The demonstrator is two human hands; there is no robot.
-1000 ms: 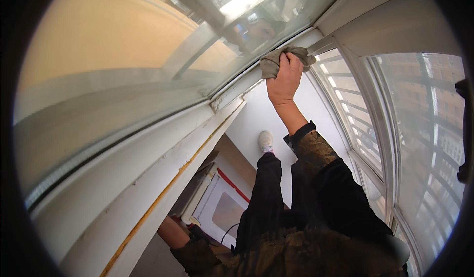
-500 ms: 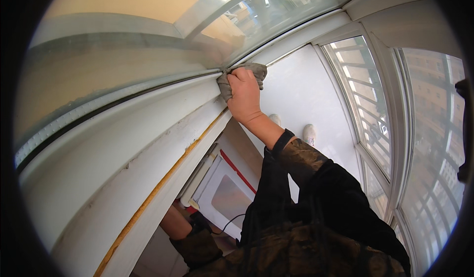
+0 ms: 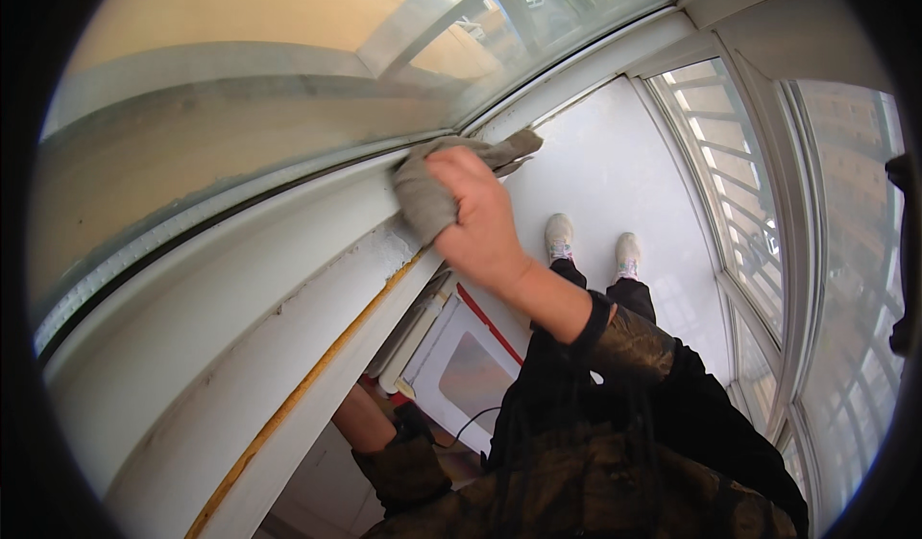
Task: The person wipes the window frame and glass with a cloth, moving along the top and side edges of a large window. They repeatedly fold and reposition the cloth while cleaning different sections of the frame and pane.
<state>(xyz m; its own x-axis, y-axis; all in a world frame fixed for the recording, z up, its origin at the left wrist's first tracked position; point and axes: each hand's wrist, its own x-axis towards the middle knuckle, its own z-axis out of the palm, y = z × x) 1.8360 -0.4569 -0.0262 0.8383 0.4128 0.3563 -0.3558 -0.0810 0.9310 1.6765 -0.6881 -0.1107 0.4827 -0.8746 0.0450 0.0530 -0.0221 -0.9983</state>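
My right hand [image 3: 483, 220] is closed on a grey cloth [image 3: 424, 193], bunched under its fingers. The cloth presses against the white window frame [image 3: 259, 265] close to its far corner, just below the glass [image 3: 230, 117]. One end of it sticks out to the right, past my fingers. My left forearm [image 3: 364, 420] goes behind the lower edge of the frame, which hides the left hand. Along that edge runs a strip of yellowish-brown filler [image 3: 307, 383], and the ledge above it has dark dirt marks.
Below the frame stands a white box-like thing with a red edge [image 3: 471, 371], beside a dark cable. My shoes [image 3: 559, 236] are on a pale floor [image 3: 615, 174]. Tall barred windows [image 3: 720, 145] line the right side.
My right hand and the cloth have moved left and a little nearer along the frame, away from the corner. The view has shifted slightly, and my shoes show more fully.
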